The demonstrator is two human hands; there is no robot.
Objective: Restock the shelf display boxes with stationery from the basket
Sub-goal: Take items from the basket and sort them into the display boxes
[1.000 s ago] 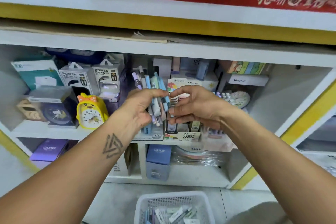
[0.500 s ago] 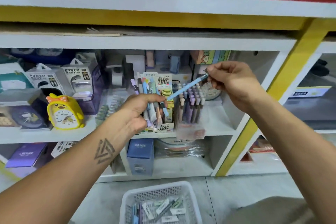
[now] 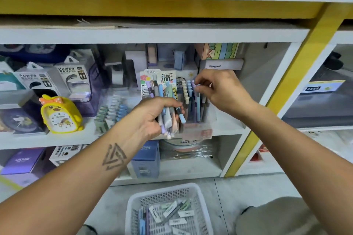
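One pen is going into the display box point(image 3: 198, 112) at the shelf's front edge, pinched by the right hand point(image 3: 219, 89); the left hand point(image 3: 152, 114) grips a bunch of pens point(image 3: 168, 105). Next: pull another from it.

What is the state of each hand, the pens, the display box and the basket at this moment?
left hand: grips a bundle of pens, upright in front of the shelf.
right hand: fingertips pinch the top of a pen standing in the display box.
display box: clear, on the shelf, partly filled with upright pens.
basket: on the floor, stationery lying inside.
yellow clock: upright on the shelf.
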